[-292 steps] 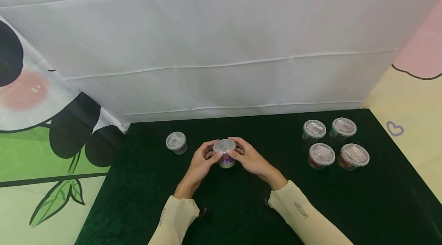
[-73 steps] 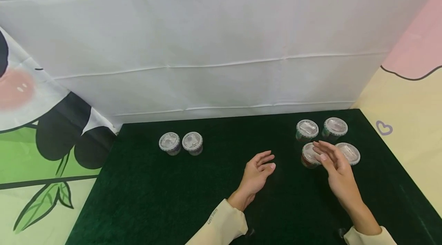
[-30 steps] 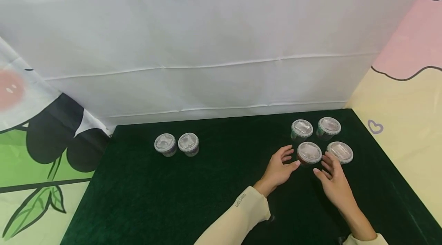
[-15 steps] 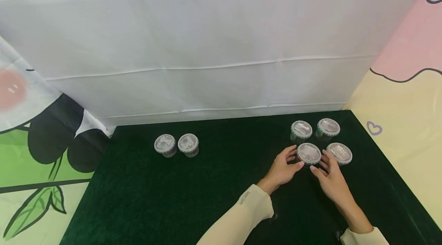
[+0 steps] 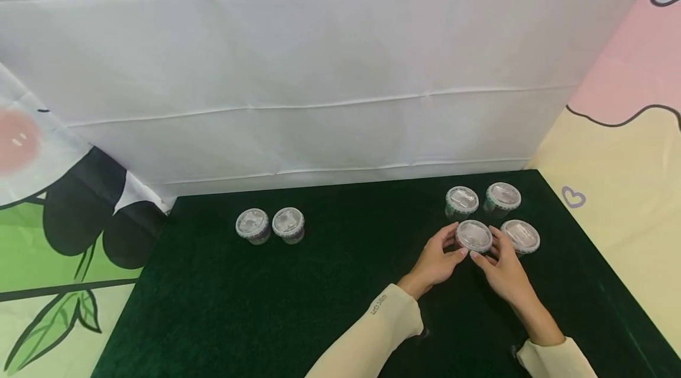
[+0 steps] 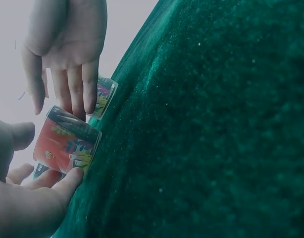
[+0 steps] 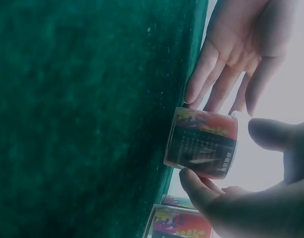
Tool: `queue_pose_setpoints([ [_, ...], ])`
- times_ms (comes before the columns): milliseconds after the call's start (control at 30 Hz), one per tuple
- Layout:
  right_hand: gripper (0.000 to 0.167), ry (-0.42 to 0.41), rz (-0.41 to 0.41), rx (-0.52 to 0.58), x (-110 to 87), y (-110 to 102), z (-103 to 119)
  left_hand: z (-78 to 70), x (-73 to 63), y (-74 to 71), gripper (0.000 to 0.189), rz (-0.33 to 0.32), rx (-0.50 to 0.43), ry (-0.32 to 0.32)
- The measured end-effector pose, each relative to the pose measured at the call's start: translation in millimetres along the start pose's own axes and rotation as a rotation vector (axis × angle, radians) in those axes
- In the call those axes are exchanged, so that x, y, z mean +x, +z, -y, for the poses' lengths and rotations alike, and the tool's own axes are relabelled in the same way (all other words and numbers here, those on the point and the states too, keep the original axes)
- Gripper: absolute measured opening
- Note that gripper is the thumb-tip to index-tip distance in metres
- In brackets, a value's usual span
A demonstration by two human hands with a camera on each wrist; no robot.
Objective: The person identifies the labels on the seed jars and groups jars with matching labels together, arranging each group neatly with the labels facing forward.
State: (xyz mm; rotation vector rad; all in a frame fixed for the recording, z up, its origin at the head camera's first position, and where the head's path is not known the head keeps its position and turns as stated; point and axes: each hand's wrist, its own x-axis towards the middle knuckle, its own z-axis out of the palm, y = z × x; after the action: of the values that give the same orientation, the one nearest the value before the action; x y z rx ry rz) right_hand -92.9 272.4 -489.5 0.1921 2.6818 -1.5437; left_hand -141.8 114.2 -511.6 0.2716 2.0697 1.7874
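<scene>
A small round lidded plastic tub [image 5: 474,236] with a red, leaf-patterned side stands at the front left of a group on the right. My left hand [image 5: 434,259] holds it from the left, thumb at the near edge of the lid and fingers along the side. From the right, my right hand [image 5: 501,271] holds the same tub, its fingers between it and the neighbouring tub [image 5: 520,236]. In the left wrist view the tub's red side [image 6: 58,144] shows between both hands. The right wrist view shows a dark label panel [image 7: 201,148] printed with small text.
Behind the held tub stand two more lidded tubs, one at the left [image 5: 461,201] and one at the right [image 5: 502,199]. Two others, a left one [image 5: 252,225] and a right one [image 5: 288,225], stand side by side far left. A white cloth wall [image 5: 330,129] backs the green-covered table [image 5: 276,313].
Earlier, both hands held a tub at mid-table; it now stands beside the other one at the left. Both hands have since moved right and closed in on the red tub.
</scene>
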Motion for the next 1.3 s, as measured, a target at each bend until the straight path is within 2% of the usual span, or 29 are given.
queue_pose_setpoints([
  [333,0.073,-0.031,-0.034,-0.052,-1.1,8.6,2.5,5.8,-7.3,-7.6,0.045,-0.016,0.020,0.074],
  [633,0.070,-0.101,-0.024,0.013,-12.8,11.6,13.4,3.7,-20.4,-27.9,0.038,-0.050,0.053,0.122],
  [800,0.067,-0.150,0.018,0.102,-14.5,12.5,21.8,0.5,-27.3,-42.7,0.043,-0.010,0.055,0.136],
  [967,0.064,-0.130,0.110,0.153,-16.8,14.6,30.0,-1.8,-34.9,-60.3,0.056,0.095,0.049,0.166],
  [1100,0.063,-0.136,0.164,0.181,-17.7,19.1,34.8,-3.9,-40.7,-73.0,0.059,0.163,0.027,0.181],
  [1167,0.064,-0.138,0.176,0.187,-17.8,22.3,37.6,-4.1,-43.7,-77.6,0.058,0.169,0.005,0.194],
  [1300,0.065,-0.133,0.181,0.195,-19.2,31.5,45.6,-3.7,-51.6,-84.7,0.055,0.119,-0.033,0.206],
])
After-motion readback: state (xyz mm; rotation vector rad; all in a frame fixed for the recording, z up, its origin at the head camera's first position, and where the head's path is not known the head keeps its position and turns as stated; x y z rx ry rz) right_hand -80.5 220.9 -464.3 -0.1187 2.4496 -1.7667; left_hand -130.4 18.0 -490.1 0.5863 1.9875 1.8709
